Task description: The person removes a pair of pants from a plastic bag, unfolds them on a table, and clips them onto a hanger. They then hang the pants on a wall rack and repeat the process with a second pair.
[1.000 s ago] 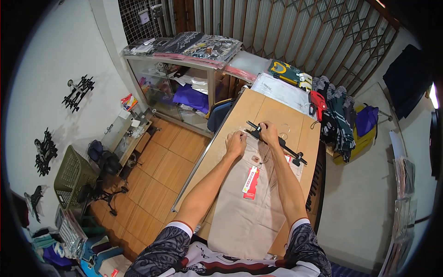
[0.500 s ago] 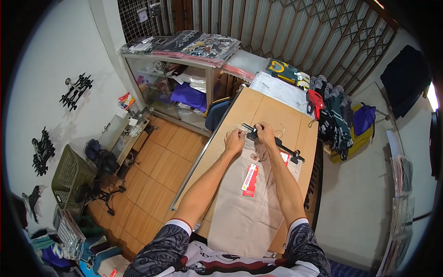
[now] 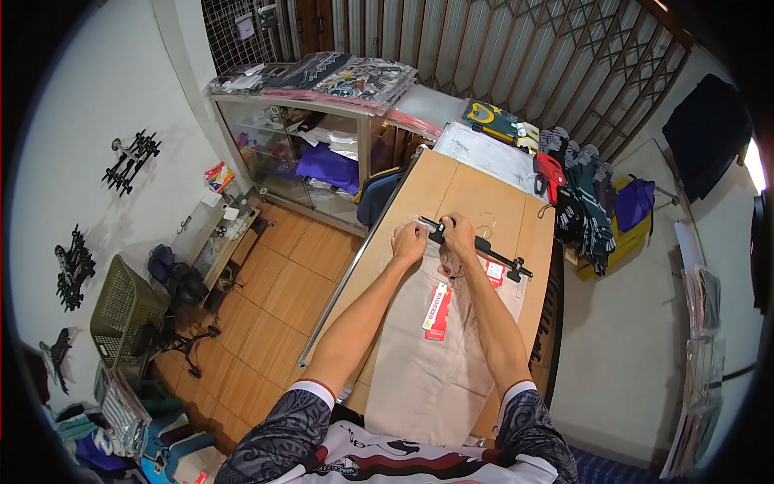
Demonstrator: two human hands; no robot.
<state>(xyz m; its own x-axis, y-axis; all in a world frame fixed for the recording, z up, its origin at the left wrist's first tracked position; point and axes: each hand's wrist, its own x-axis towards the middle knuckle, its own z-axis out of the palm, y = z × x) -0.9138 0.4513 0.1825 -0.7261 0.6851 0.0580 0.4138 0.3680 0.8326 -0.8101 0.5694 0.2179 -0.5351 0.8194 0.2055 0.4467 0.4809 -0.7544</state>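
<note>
Beige trousers (image 3: 427,379) lie on the wooden table, their waist end away from me. A black clip hanger (image 3: 496,256) with a metal hook lies across the waist. My left hand (image 3: 409,243) is closed on the left corner of the waistband, beside the hanger's left end. My right hand (image 3: 459,235) has its fingers closed on the hanger near its left clip. A red and white tag (image 3: 437,313) rests on the trousers below my hands, and a second red tag (image 3: 493,273) shows right of my right forearm.
Packed garments (image 3: 492,157) and a red tool (image 3: 550,177) are at the table's far end. Dark clothes (image 3: 587,210) hang at its right. A glass cabinet (image 3: 363,153) stands beyond the left edge. A green basket (image 3: 125,310) is at the far left.
My right hand has shifted slightly left along the hanger. The second red tag shows more fully, and the view has moved a little.
</note>
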